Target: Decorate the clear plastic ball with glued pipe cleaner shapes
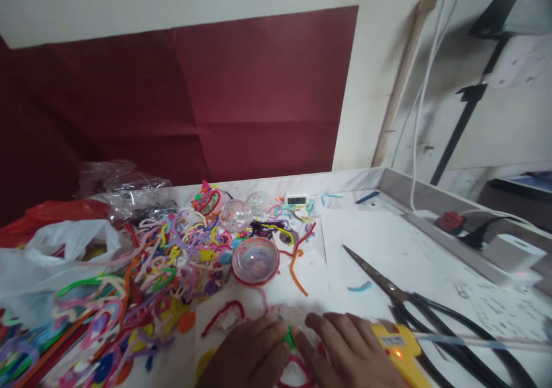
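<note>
Both my hands rest at the bottom edge of the white table (388, 244). My left hand (252, 356) and my right hand (349, 348) pinch together on a small piece made of green and red pipe cleaner (290, 342), with a red loop (297, 373) showing below them. A yellow glue gun (399, 350) with a lit red lamp lies just right of my right hand. A clear half dome (256, 260) with pastel filling and a red rim sits a little beyond my fingers.
A heap of coloured pipe cleaner shapes (142, 273) covers the left side, beside white and red plastic bags (56, 244). Large black scissors (414, 302) lie at right. Two clear balls (245, 211), a small digital clock (296, 199), a power strip (474, 238) and cables stand further back.
</note>
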Motion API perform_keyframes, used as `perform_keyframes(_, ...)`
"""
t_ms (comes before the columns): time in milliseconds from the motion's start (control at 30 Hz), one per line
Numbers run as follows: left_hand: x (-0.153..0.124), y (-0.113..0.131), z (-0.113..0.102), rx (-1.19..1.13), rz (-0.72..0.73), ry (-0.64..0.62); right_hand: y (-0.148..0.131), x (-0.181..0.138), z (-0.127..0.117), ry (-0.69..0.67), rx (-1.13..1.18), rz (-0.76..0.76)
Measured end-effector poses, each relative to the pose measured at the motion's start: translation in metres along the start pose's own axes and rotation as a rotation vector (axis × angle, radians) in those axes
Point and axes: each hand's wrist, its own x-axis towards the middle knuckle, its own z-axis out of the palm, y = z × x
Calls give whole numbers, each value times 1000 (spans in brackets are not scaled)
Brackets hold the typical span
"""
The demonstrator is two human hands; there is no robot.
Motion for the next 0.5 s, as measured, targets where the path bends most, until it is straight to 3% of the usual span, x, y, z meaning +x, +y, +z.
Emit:
perform_keyframes(367, 1, 1, 1, 0, -4, 20, -3, -6, 3, 34, 17, 9)
perform_keyframes(500, -1, -1, 0, -49, -33, 15, -2, -3, -4, -29, 69, 10)
